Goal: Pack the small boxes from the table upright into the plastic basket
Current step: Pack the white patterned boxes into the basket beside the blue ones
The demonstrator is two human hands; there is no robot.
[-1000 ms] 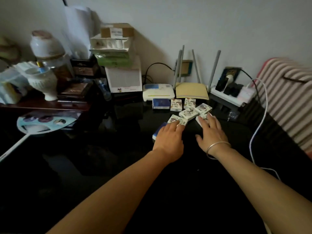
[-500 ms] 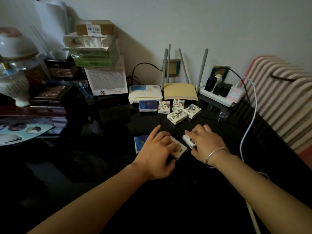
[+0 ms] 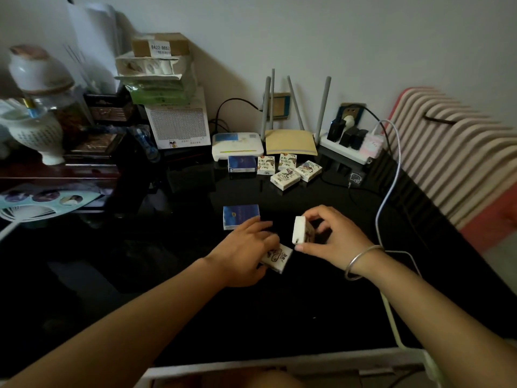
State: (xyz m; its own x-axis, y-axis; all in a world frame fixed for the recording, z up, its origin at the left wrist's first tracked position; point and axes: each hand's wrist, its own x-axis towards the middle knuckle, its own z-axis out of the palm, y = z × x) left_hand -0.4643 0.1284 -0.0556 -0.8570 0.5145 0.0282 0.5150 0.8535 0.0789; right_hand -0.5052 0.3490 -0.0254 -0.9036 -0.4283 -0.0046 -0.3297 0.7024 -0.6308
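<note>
Each hand holds one little box, the right hand (image 3: 333, 242) pinching a white box (image 3: 300, 230) up on its end and the left hand (image 3: 246, 253) gripping another box (image 3: 277, 259), while six boxes wait on the table (image 3: 279, 303) (no basket shows clearly).

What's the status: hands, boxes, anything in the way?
Right hand holds white box on edge, lifted. Left hand grips flat white box. Blue box beside it, more near router. Basket rim at bottom edge, path clear.

white box (image 3: 299, 230) upright, another (image 3: 277, 258) flat
</note>
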